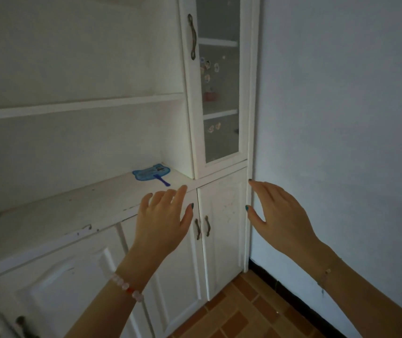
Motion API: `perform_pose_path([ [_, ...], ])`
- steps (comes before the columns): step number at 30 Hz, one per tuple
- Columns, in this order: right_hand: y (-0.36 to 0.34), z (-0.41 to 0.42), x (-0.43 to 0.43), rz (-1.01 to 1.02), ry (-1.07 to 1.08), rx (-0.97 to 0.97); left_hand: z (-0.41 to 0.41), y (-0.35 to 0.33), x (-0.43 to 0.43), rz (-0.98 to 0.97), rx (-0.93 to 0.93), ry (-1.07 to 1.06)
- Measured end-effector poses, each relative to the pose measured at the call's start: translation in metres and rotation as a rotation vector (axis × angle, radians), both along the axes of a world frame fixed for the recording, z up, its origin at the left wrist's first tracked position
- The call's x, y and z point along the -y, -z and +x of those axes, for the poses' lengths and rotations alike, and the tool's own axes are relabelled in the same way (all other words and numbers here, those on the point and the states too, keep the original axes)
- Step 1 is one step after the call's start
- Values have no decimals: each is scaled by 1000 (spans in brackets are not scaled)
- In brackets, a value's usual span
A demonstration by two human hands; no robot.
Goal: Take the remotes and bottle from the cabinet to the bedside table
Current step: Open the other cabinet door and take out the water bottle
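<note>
A white cabinet fills the left and middle of the head view, its lower doors closed. My left hand hovers in front of the counter edge, fingers spread, holding nothing. My right hand is raised near the cabinet's right side, by the wall, fingers apart and empty. Two dark handles sit on the lower doors between my hands. No remotes or bottle are visible.
A blue cat-shaped hand fan lies on the white counter. Above stands a tall glass door with stickers and a dark handle. A white wall is at right; brown floor tiles lie below.
</note>
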State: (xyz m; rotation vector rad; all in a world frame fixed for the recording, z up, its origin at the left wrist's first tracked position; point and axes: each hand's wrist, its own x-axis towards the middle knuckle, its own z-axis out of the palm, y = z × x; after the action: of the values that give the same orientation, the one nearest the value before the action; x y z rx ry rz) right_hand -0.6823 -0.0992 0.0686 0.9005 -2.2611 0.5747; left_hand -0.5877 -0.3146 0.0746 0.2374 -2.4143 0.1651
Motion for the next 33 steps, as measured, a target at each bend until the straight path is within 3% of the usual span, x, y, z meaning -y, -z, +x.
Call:
perform_pose_path([
  [13, 5, -113, 7, -55, 25, -3, -122, -4, -3, 25, -29, 39],
  [24, -24, -260, 94, -91, -30, -73, -267, -29, 72, 17, -153, 76],
  [33, -60, -325, 157, -118, -151, -139, -324, -65, 119, -37, -144, -14],
])
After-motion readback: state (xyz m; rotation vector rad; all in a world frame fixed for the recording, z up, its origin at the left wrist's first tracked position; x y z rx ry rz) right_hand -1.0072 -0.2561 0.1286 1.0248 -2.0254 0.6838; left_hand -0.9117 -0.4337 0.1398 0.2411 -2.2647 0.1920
